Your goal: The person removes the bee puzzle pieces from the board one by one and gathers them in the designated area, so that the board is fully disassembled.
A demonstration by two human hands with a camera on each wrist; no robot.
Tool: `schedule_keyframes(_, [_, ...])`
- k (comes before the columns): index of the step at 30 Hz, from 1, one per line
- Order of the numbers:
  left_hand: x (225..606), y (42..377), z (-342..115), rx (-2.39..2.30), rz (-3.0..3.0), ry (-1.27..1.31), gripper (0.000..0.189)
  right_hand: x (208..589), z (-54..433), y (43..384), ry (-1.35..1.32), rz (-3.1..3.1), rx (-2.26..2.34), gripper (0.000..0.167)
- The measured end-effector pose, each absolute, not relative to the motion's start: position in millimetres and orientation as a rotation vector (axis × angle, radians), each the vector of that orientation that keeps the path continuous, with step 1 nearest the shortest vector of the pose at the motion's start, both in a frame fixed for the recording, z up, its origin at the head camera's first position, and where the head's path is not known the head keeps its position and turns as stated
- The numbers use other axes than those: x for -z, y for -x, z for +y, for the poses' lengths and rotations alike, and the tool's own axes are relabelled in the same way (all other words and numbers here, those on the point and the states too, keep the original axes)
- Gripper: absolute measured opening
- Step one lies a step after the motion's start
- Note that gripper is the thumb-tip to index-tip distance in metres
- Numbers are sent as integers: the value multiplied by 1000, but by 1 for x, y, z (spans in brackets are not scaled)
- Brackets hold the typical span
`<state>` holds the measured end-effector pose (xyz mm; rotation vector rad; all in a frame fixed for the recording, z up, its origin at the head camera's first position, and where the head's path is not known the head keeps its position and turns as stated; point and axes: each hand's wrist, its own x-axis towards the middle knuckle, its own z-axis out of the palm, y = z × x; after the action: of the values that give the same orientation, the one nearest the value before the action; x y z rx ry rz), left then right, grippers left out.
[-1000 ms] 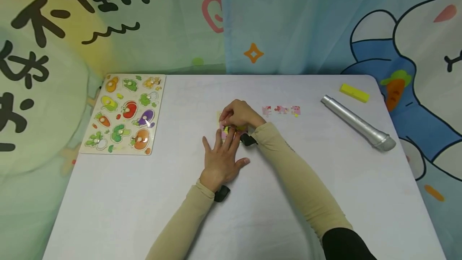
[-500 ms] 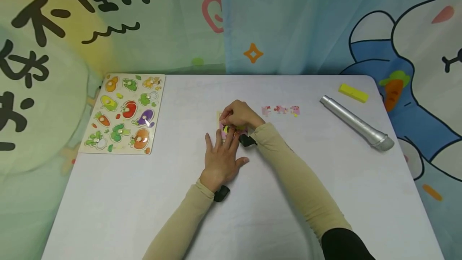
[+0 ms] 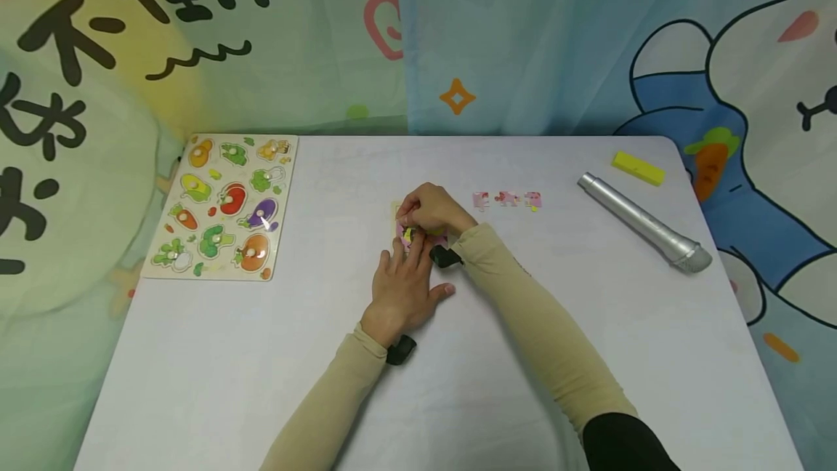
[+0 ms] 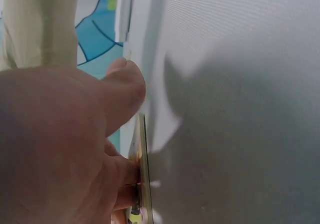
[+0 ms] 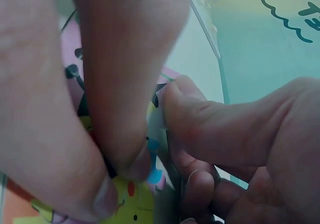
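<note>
A small jigsaw puzzle [image 3: 408, 235] in a pale frame lies mid-table, mostly hidden by both hands. My left hand [image 3: 402, 289] lies flat with spread fingers; its fingertips press the picture's near side, and its thumb is off to the right. My right hand [image 3: 431, 208] is bent over the far left corner, thumb and fingertips pinching a puzzle piece [image 5: 159, 106] at the left edge. In the right wrist view the yellow and pink picture [image 5: 134, 201] shows beneath the left fingers. The left wrist view shows the board's edge [image 4: 145, 169] beside the left fingers.
Three loose pink puzzle pieces [image 3: 507, 199] lie in a row right of the puzzle. A vegetable peg board [image 3: 225, 213] stands at the back left. At the right are a silver microphone-like tube [image 3: 644, 222] and a yellow block [image 3: 639, 168]. A printed cloth [image 3: 510, 42] hangs behind the table.
The left fingers have drawn slightly closer together and shifted a little on the puzzle. The right hand stays at the same corner. The loose pieces have not moved.
</note>
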<state>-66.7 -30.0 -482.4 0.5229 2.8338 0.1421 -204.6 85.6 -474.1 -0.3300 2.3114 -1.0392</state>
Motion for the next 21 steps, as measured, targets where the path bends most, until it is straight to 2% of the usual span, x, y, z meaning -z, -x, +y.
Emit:
schedule_keyframes(11, [480,65,-28,-145,2793,-503,98,472,92,202,381,2308,1105,13])
schedule_keyframes(21, [485,68,-29,-161,2783,-507,97,454,103,204,475,2348,1192,17])
